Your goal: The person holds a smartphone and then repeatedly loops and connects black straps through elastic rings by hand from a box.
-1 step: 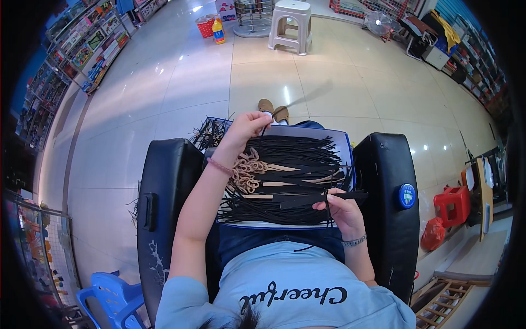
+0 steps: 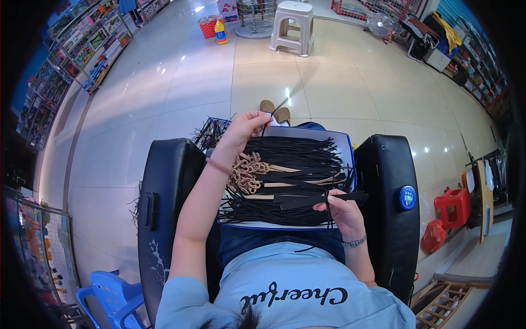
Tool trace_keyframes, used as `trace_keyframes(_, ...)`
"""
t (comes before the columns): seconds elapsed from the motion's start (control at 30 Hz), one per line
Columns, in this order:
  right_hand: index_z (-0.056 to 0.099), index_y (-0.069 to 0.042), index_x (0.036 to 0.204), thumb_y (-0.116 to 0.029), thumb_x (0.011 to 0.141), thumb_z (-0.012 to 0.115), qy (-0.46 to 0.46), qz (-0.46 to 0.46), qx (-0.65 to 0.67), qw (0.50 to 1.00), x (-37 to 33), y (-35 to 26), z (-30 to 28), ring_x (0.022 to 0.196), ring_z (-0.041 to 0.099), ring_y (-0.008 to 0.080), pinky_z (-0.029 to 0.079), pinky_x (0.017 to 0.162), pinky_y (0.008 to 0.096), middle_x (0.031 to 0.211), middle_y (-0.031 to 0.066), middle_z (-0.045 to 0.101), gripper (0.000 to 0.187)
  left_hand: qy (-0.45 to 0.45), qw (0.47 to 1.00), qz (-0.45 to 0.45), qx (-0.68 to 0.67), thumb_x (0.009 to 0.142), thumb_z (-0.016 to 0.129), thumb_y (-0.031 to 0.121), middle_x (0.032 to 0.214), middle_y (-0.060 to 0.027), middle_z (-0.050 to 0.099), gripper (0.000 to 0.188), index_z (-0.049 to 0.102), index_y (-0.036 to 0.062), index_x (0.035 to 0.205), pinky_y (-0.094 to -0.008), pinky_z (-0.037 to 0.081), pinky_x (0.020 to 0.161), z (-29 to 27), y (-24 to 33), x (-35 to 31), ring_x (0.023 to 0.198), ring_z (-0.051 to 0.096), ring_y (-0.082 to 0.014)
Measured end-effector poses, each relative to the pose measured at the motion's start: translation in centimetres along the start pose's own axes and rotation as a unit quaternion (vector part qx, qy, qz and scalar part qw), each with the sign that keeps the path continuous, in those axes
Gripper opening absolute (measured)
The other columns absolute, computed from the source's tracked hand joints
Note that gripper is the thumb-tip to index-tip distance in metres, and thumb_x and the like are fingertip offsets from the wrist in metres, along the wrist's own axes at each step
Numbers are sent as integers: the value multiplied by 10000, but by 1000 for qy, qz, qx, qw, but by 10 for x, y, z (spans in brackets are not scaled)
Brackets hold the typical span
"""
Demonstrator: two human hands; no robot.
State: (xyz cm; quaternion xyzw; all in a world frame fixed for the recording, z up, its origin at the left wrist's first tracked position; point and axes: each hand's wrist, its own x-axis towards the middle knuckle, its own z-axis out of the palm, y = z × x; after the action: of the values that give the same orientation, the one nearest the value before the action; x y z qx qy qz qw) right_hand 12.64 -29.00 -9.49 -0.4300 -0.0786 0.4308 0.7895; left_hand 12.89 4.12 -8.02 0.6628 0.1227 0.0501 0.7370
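Observation:
My left hand point(image 2: 251, 130) is pinched on a thin black cord near the far edge of a shallow box. One loose end of that cord sticks up past the fingertips, partly blurred. Below and to the right, my right hand point(image 2: 341, 210) holds flat black strips point(image 2: 307, 200) between thumb and fingers, with a thin dark strand hanging down from the grip. The blue-edged white box point(image 2: 344, 147) lies across my lap. In it are many black cords point(image 2: 296, 148), several tan strips point(image 2: 275, 185) and a heap of tan looped pieces point(image 2: 249, 172) beside my left forearm.
Black padded armrests point(image 2: 169, 208) flank my lap; a blue round-lidded item point(image 2: 407, 197) sits on the right one. More black cords point(image 2: 211, 133) bunch at the box's far left. A blue plastic chair point(image 2: 112, 293), red stool point(image 2: 453, 208) and pale stool point(image 2: 292, 27) stand around.
The loose cord end beyond my left fingers has swung to a steeper angle. Both hands stay in nearly the same places, and the whole view has shifted very slightly.

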Motion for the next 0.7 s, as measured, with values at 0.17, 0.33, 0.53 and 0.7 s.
trace_keyframes(0.17, 580, 4, 954, -75, 855, 554, -8, 9, -1, 1000, 3, 4, 6, 820, 657, 254, 491, 826, 340, 802, 151, 670, 129, -5, 983, -26, -179, 910, 546, 214, 738, 41, 586, 161, 604, 74, 855, -130, 301, 458, -22, 23, -21, 524, 391, 12)
trace_keyframes(0.33, 564, 1, 939, -81, 864, 539, 3, 19, -7, 1000, 2, 7, 10, 818, 658, 256, 483, 822, 326, 776, 139, 672, 114, 14, 984, -2, -180, 920, 532, 228, 732, 49, 586, 174, 605, 79, 868, -133, 296, 432, -46, 30, -34, 500, 388, 12)
trace_keyframes(0.53, 566, 1, 940, -91, 866, 542, 5, 25, -4, 1000, 3, 9, 7, 821, 656, 248, 481, 824, 321, 781, 136, 672, 121, 90, 991, 56, -84, 905, 548, 234, 756, 24, 620, 183, 619, 67, 880, -154, 299, 421, -108, 30, -17, 476, 382, 2)
trace_keyframes(0.7, 576, -1, 936, -87, 864, 548, 14, 26, -21, 999, 9, 12, 4, 838, 651, 241, 471, 845, 326, 789, 137, 672, 116, 276, 921, 83, 260, 840, 601, 195, 786, -37, 656, 192, 640, 24, 916, -227, 399, 495, -139, 32, 8, 527, 486, -73)
